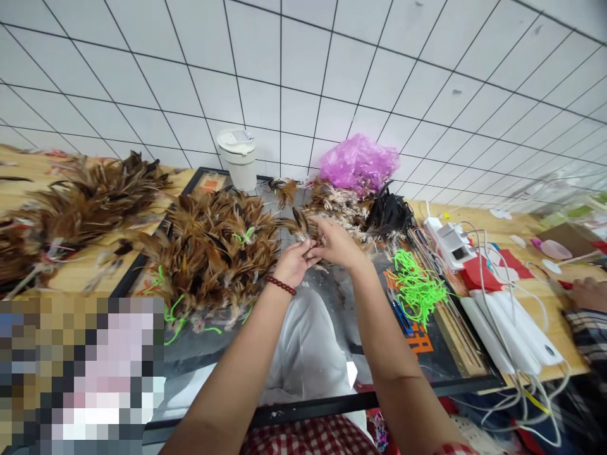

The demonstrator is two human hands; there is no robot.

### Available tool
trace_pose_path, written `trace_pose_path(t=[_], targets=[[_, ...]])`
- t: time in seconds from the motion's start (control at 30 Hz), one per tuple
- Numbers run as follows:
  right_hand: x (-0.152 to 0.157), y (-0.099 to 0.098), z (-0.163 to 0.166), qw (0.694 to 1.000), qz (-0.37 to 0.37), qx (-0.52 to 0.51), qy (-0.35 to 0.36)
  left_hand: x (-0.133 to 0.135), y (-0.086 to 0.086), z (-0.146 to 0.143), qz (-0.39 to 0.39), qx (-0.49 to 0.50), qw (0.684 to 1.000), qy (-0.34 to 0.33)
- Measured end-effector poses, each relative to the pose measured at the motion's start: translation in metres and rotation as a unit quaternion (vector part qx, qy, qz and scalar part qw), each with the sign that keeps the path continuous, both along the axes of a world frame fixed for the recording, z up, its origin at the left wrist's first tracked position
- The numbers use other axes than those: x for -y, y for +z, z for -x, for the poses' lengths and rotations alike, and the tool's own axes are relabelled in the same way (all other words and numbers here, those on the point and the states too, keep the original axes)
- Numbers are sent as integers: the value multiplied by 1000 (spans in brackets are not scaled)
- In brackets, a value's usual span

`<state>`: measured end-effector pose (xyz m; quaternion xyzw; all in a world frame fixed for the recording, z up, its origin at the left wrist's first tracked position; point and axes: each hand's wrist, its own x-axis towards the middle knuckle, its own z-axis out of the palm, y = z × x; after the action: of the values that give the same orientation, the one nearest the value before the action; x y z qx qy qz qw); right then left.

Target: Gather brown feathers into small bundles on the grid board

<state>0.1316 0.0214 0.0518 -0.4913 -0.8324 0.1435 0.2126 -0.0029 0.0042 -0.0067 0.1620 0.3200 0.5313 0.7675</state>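
My left hand (pixel 293 264), with a dark red bead bracelet at the wrist, is closed in a pinch on a small bunch of brown feathers (pixel 300 222). The feather tips point up and away from me. Against its fingertips, my right hand (pixel 337 243) curls its fingers and thumb around the base of the same bunch; its exact grip is partly hidden. Just left of both hands lies a large heap of brown feathers (pixel 213 243), with bright green ties among it. To the right is a tangle of green cords (pixel 417 287).
A lidded white cup (pixel 238 161) stands at the back by the tiled wall. Pink plastic (pixel 360 163) rests on pale feathers, beside black feathers (pixel 391 212). More brown feathers (pixel 95 202) lie far left. A power strip (pixel 450 243) and cables are at right, near another person's hand (pixel 588 294).
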Motion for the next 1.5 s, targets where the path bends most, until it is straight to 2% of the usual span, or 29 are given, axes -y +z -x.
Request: trace_pose_path(t=[0.13,0.23,0.27,0.33,0.37,0.43,0.5,0.57,0.63,0.8,0.9,1.03,1.13,1.3,1.4,1.5], targets=[[7,6,6,999,-23,43,-11,-1,-1,1,6,-2,1000,1],[5,4,8,999,-27,19,-32,-1,0,-1,6,2,1000,6],[4,2,7,999,-8,-4,-39,0,0,-2,1,2,1000,14],[0,-1,2,994,86,-69,-19,1,1,-3,-16,-6,999,27],[-2,-3,-2,982,154,-112,10,2,2,-3,-28,-14,999,23],[-3,-5,-11,933,278,-213,82,3,3,-2,-51,-29,998,-19],[-3,-7,-18,878,349,-302,128,5,5,2,-69,-34,993,-94],[-3,-10,-23,841,382,-356,143,7,6,6,-83,-20,983,-160],[-4,-15,-25,818,402,-386,143,9,7,9,-96,3,974,-206],[-7,-25,-22,789,429,-416,145,12,4,8,-109,38,952,-283],[-7,-23,-21,798,417,-418,122,12,4,6,-107,37,954,-279],[-9,-18,-21,826,384,-410,44,8,7,7,-92,15,971,-222],[-10,-17,-19,849,345,-400,-11,6,6,7,-85,-18,975,-203],[-9,-14,-9,874,324,-359,-35,6,2,3,-97,-70,980,-160],[-11,-11,-8,893,239,-374,-67,4,4,1,-117,-54,989,-69],[-17,-12,-17,920,128,-340,-144,0,5,1,-110,-62,987,98]])
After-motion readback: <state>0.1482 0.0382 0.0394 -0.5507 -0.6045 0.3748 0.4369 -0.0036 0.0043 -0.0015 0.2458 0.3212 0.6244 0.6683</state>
